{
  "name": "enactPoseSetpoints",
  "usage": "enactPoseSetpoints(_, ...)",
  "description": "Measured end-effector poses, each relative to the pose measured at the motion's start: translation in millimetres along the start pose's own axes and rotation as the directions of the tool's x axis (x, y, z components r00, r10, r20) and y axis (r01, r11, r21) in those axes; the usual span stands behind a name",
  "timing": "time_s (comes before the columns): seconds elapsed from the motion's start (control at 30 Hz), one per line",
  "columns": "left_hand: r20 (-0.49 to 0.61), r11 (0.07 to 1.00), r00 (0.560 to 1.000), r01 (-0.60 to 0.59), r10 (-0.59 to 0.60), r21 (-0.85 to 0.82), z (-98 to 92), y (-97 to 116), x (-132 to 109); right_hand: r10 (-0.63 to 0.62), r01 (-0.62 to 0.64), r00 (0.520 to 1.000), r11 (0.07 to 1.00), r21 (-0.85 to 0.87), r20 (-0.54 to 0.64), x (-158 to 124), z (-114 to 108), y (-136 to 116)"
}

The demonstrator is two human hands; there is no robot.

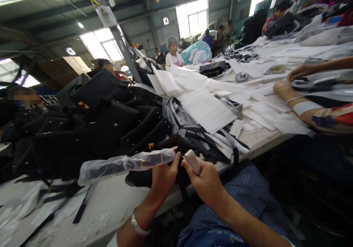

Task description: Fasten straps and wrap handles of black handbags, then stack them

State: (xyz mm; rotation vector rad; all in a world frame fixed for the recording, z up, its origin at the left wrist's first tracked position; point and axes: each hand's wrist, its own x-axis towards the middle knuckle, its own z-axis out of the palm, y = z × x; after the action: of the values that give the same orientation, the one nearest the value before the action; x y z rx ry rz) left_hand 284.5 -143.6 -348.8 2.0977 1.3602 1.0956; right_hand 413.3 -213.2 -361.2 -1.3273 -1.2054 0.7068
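My left hand [163, 174] is closed at the edge of a black bag [138, 178], its thumb up and most fingers hidden behind. A bag handle wrapped in thin translucent film [110, 168] stretches leftward from this hand. Close beside it, my right hand [206, 182] is curled, fingertips almost meeting the left thumb at the black material. A small white block with a rounded end [192, 161] sticks up from the right hand's grip. What lies between the fingertips is too small to tell.
Black bags with gold fittings [110, 125] are heaped on the left. White sheets [209, 109] and dark strips [204, 144] cover the worktable [259, 144] ahead. At right, a co-worker's hands [286, 89] handle material. Loose straps [82, 204] lie front left.
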Motion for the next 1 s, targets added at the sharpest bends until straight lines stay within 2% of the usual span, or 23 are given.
enactPoseSetpoints(0.07,0.02,1.0,1.0,0.018,-0.018,-0.004,-0.3,1,0,0.027,-0.027,0.999,1.0,0.015,0.019,2,2,0)
enactPoseSetpoints(0.2,0.035,0.998,0.998,0.053,-0.052,-0.019,-3.3,6,2,0.171,-0.173,0.985,0.981,0.087,0.032,4,9,2)
enactPoseSetpoints(0.3,0.053,0.997,0.995,0.08,-0.079,-0.016,-6.1,6,5,0.206,-0.206,0.978,0.969,0.139,0.017,7,11,5)
enactPoseSetpoints(0.37,0.064,0.996,0.994,0.088,-0.086,-0.034,-7.4,4,8,0.221,-0.232,0.972,0.953,0.197,0.077,12,6,9)
enactPoseSetpoints(0.43,0.098,0.986,0.987,0.134,-0.125,-0.095,-8.2,0,11,0.258,-0.316,0.942,0.894,0.318,0.214,18,-3,11)
enactPoseSetpoints(0.5,0.193,0.954,0.963,0.227,-0.19,-0.194,-9.9,-3,12,0.266,-0.392,0.908,0.813,0.43,0.323,22,-15,12)
enactPoseSetpoints(0.57,0.288,0.906,0.937,0.286,-0.197,-0.312,-14.3,-3,10,0.255,-0.401,0.905,0.777,0.485,0.341,20,-25,11)
enactPoseSetpoints(0.6,0.304,0.89,0.938,0.276,-0.168,-0.362,-17.9,0,8,0.246,-0.385,0.914,0.779,0.495,0.323,18,-28,11)
enactPoseSetpoints(0.67,0.238,0.867,0.966,0.203,-0.102,-0.454,-26.6,9,-1,0.227,-0.344,0.933,0.794,0.502,0.279,10,-33,10)
enactPoseSetpoints(0.73,0.082,0.819,0.993,0.118,-0.087,-0.562,-33.8,25,-13,0.216,-0.316,0.944,0.804,0.503,0.249,2,-35,12)
enactPoseSetpoints(0.77,0.002,0.771,0.993,0.092,-0.117,-0.631,-35.5,33,-19,0.213,-0.306,0.949,0.809,0.502,0.234,-1,-36,13)
enactPoseSetpoints(0.83,-0.126,0.652,0.965,0.056,-0.23,-0.756,-34.8,48,-29,0.214,-0.285,0.957,0.815,0.504,0.196,-6,-37,15)
enactPoseSetpoints(0.93,-0.167,0.536,0.921,0.052,-0.352,-0.842,-31.7,63,-28,0.221,-0.268,0.963,0.814,0.515,0.152,-10,-39,19)
enactPoseSetpoints(1.0,-0.118,0.489,0.93,0.072,-0.347,-0.869,-38.0,73,-14,0.216,-0.26,0.966,0.818,0.513,0.145,-14,-43,23)
